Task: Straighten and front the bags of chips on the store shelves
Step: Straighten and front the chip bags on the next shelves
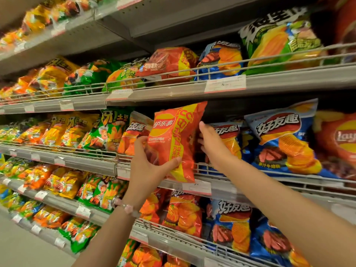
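At centre frame my left hand (148, 166) pinches the orange chip bag (173, 139) low down. My right hand (210, 143), fingers loosely spread, reaches behind it. It looks light, puffy, slippery and crushable, so I'd hold its edges.

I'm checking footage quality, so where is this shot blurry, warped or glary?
Head view: the upper-left bags are smeared by blur; the shelf rails bow from wide-angle distortion; glare streaks the blue bag; the orange bag in the left hand stays readable.
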A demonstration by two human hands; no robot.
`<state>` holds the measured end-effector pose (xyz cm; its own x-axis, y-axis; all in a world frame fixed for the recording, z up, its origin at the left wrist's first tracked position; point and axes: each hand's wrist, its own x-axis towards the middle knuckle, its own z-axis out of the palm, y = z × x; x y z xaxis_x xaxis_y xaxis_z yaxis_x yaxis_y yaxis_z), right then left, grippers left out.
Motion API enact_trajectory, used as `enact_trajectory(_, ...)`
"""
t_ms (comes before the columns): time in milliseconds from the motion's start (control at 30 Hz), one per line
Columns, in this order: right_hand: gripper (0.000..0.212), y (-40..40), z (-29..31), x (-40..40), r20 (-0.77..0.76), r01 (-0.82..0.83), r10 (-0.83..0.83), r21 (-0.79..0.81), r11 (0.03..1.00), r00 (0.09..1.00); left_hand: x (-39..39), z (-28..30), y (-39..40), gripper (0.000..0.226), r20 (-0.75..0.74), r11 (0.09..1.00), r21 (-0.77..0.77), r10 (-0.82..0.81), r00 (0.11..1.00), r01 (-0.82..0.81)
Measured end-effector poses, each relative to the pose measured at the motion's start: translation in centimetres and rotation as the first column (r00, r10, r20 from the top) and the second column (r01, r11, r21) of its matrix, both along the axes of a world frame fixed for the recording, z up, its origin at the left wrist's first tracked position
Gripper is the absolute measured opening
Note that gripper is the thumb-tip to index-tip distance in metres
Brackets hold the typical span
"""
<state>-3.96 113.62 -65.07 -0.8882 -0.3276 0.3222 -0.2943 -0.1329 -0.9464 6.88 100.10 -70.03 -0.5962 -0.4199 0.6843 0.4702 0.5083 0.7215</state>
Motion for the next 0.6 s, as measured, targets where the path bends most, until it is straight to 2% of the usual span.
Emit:
enact_trajectory(67, 0.052, 2.3, -0.1, 1.9, 0.088, -0.069, 0.081, -0.134, 0.989, 0.993, -0.7, -0.5, 1.7, 0.090, 0.000, 0.998, -0.028, -0.063, 0.998, 0.063)
enact_trajectory(133, 0.067, 4.7, -0.4, 3.2, 0.060, -0.058, 0.065, -0.112, 0.992, 0.996, -1.3, -1.0, 3.7, 0.093, -0.017, 0.992, -0.051, -0.116, 0.993, 0.115)
enact_trajectory(233, 0.101, 8.0, -0.9, 4.6, 0.009, 0.029, -0.029, -0.068, 0.997, 1.000, -2.2, -1.2, 7.2, 0.088, -0.074, 0.979, -0.113, -0.178, 0.981, 0.169)
enact_trajectory(300, 0.112, 9.9, -1.0, 5.2, -0.025, 0.117, -0.118, -0.043, 0.992, 0.993, -2.6, -1.2, 9.5, 0.083, -0.108, 0.972, -0.138, -0.207, 0.972, 0.192)
enact_trajectory(433, 0.106, 13.9, -0.7, 5.4, -0.066, 0.289, -0.294, -0.075, 0.954, 0.953, -3.8, -0.9, 13.9, 0.090, -0.112, 0.955, -0.202, -0.244, 0.963, 0.219)
enact_trajectory(600, 0.077, 19.0, -0.4, 5.5, -0.051, 0.436, -0.444, -0.115, 0.892, 0.895, -4.6, -0.3, 18.5, 0.102, -0.035, 0.925, -0.255, -0.301, 0.953, 0.283)
